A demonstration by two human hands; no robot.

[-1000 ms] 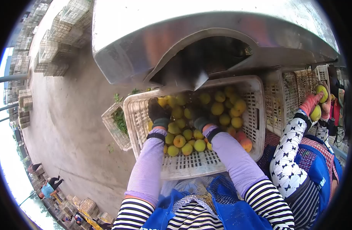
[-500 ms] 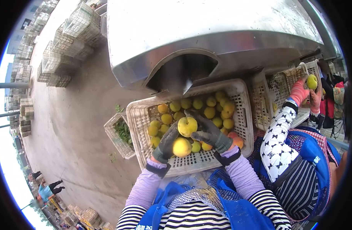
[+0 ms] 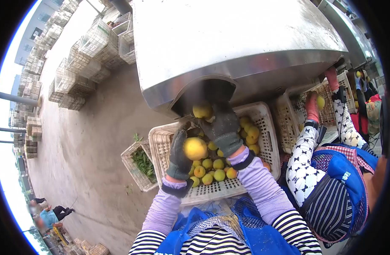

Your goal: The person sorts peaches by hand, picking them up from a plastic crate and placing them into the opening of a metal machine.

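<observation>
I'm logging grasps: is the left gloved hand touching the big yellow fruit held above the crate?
Touching. The head view shows the left hand cupping the yellow fruit from its side, glove against the skin, above the crate.

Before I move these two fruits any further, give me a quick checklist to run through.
1. Left hand grip on the yellow fruit: ok, gloved fingers wrap it.
2. Right hand grip on the upper fruit: ok, held at the fingertips.
3. Machine opening free inside: cannot tell, it is dark.
4. White crate below both hands to catch a drop: ok.
5. Co-worker's hand apart from yours: ok, it is over the neighbouring crate.
</observation>
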